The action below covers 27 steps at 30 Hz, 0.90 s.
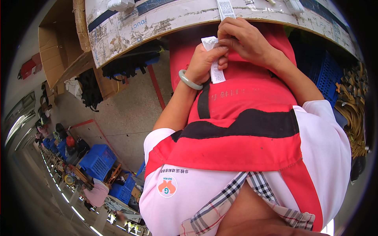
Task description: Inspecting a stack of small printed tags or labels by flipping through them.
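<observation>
My left hand (206, 61), with a pale bangle at the wrist, is closed round a small stack of white printed labels (217, 74). The stack stands upright in front of my red apron (244, 106), its ends showing above and below my thumb. Right beside it, my right hand (246, 39) has its fingers curled and pressed together near the top of the stack. Whatever lies between those fingertips is hidden. Another white printed label strip (225, 10) lies at the table edge, just beyond my right knuckles; whether my fingers touch it I cannot tell.
The worn white table (165, 23) curves across the top, with white bundles (120, 4) on it. An open cardboard box (59, 47) stands at its left. Blue crates (98, 161) and a co-worker in pink (96, 194) are at lower left. Brown straps (352, 114) hang at right.
</observation>
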Available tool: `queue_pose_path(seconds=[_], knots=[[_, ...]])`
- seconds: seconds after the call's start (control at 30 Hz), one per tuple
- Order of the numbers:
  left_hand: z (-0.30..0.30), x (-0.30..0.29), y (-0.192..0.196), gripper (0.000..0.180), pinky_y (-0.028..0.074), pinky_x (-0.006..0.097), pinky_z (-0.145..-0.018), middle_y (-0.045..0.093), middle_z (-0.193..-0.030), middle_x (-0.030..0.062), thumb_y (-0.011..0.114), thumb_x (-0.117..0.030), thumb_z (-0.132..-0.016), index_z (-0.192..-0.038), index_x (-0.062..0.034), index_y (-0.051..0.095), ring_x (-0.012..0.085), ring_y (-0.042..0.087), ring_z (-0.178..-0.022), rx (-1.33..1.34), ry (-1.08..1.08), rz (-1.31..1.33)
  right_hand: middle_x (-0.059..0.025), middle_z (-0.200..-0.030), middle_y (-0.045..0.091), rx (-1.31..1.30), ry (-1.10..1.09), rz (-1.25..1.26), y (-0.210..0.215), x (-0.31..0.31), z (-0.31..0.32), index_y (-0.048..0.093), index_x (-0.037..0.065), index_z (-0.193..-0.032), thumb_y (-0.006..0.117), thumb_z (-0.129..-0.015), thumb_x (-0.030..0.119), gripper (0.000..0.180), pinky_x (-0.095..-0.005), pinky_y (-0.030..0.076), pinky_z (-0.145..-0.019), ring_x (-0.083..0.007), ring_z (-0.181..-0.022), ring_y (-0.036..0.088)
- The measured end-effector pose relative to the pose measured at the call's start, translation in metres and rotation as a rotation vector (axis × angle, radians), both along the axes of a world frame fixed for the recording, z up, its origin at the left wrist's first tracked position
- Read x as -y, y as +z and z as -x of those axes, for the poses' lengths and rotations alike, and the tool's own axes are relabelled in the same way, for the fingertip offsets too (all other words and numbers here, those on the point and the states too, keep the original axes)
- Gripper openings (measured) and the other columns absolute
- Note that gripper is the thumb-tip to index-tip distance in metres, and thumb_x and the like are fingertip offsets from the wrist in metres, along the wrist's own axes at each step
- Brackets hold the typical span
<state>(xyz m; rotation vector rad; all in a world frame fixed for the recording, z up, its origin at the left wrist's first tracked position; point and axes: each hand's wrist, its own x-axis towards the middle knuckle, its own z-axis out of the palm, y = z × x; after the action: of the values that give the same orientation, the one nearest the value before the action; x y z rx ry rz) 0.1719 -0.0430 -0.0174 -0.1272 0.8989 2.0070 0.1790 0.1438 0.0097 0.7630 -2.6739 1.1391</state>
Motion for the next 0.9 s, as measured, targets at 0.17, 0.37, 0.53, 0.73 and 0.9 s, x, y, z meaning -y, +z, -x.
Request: queue_pose_path(seconds=[0.17,0.37,0.53,0.73,0.9], knots=[[0.001,0.002,0.003,0.005,0.04,0.026,-0.047,0.056,-0.071,0.0054,0.062,-0.004,-0.09,-0.088,-0.0009,0.058,0.0117,0.05,-0.053,-0.018,-0.039,-0.007,-0.0066,-0.098,0.059,0.253,0.011,0.123,0.014,-0.001,-0.004,0.058,0.006,-0.102,0.069,-0.083,0.013,0.023,-0.0353,0.044,-0.086,-0.023,-0.093,0.057],[0.004,0.001,0.008,0.01,0.039,0.026,-0.049,0.054,-0.072,0.0046,0.061,-0.005,-0.09,-0.099,-0.0005,0.057,0.0114,0.048,-0.055,-0.251,-0.171,0.001,-0.0064,-0.113,0.06,0.535,0.176,0.379,0.027,-0.011,0.004,0.056,0.008,-0.126,0.075,-0.078,0.009,0.051,-0.0304,0.045,-0.098,-0.0148,-0.106,0.058],[0.008,-0.009,0.009,0.005,0.037,0.025,-0.049,0.053,-0.074,0.0035,0.061,-0.003,-0.091,-0.091,-0.0035,0.055,0.0098,0.046,-0.055,-0.184,-0.238,-0.036,-0.0022,-0.098,0.061,0.644,0.026,0.534,0.024,-0.014,0.0,0.061,0.002,-0.103,0.068,-0.077,-0.006,0.028,-0.0243,0.05,-0.085,-0.0081,-0.091,0.061],[0.006,-0.009,0.007,0.007,0.04,0.025,-0.051,0.053,-0.079,0.0039,0.062,-0.006,-0.091,-0.091,-0.0043,0.056,0.0103,0.048,-0.058,-0.046,-0.179,0.006,-0.0091,-0.093,0.068,0.506,-0.062,0.437,0.016,-0.012,-0.002,0.065,0.001,-0.1,0.069,-0.084,0.011,0.019,-0.0307,0.051,-0.08,-0.0191,-0.087,0.064],[0.017,-0.006,0.011,0.012,0.046,0.028,-0.057,0.058,-0.08,0.0028,0.067,-0.007,-0.089,-0.098,-0.0037,0.06,0.0112,0.054,-0.062,-0.094,-0.035,-0.006,-0.0084,-0.098,0.067,-0.214,-0.547,-0.082,0.0,-0.09,0.041,0.069,0.005,-0.1,0.069,-0.086,0.016,0.017,-0.0326,0.05,-0.081,-0.0235,-0.093,0.064]])
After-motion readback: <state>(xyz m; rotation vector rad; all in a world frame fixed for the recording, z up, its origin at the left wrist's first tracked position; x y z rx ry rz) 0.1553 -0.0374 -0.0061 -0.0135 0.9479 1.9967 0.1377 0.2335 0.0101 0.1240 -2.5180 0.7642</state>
